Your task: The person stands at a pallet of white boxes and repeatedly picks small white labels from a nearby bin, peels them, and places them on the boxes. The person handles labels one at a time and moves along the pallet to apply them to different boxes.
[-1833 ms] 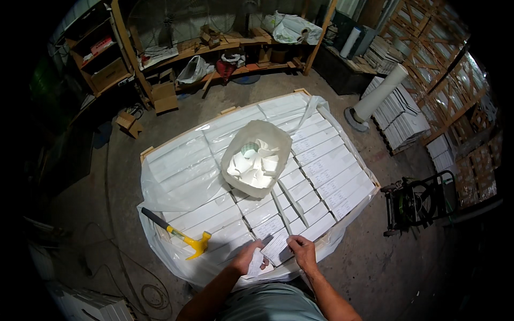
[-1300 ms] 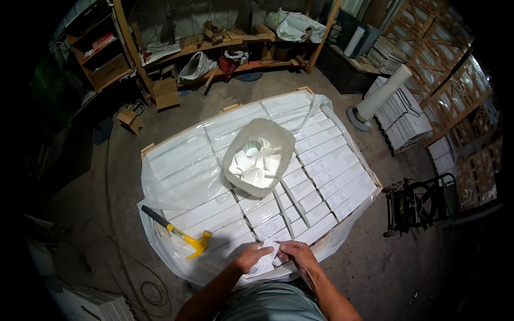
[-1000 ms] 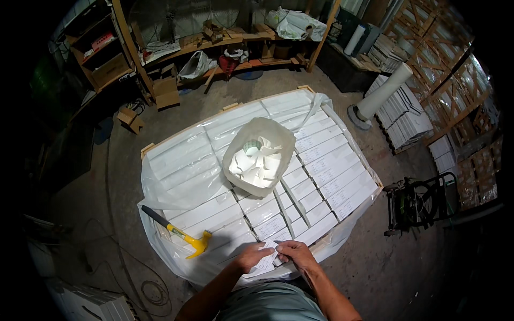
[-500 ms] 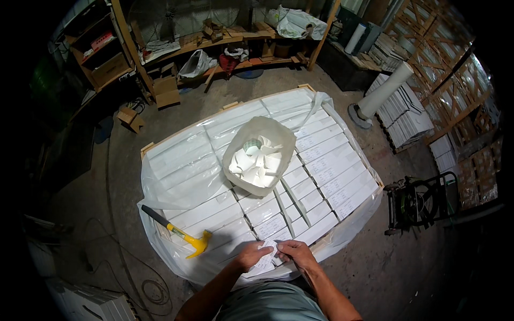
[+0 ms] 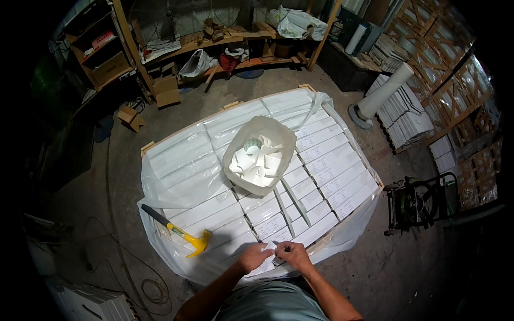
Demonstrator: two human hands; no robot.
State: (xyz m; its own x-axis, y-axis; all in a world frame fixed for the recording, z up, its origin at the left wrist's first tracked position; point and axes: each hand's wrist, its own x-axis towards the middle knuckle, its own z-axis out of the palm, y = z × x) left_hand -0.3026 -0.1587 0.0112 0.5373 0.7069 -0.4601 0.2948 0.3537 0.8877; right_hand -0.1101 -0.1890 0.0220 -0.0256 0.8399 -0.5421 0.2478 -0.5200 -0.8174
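Observation:
My left hand (image 5: 254, 257) is closed on a white printed label (image 5: 270, 246) above the near edge of the box stack. Beside the label's right edge, my right hand (image 5: 294, 255) has its fingers pinched together; what they hold is too small to make out. Under both hands lie long white boxes (image 5: 334, 166), partly wrapped in clear plastic sheeting (image 5: 176, 160). A cut-open translucent plastic jug (image 5: 234, 170) sits on the boxes, holding several white labels (image 5: 259, 166) and a greenish roll (image 5: 252, 144). To the left lies a yellow claw hammer (image 5: 197, 243) with a dark grip.
Two grey-green strips (image 5: 295, 202) lie across the boxes. A black hand truck (image 5: 420, 203) stands at right, near a tall white roll (image 5: 386, 90) and stacked white boxes (image 5: 401, 115). A cluttered wooden shelf (image 5: 230, 40) lines the back. A hose (image 5: 155, 291) coils on the floor at left.
My right fingers have curled in more and shifted slightly away from the label. My left hand has turned a little, and the label shows at a different tilt.

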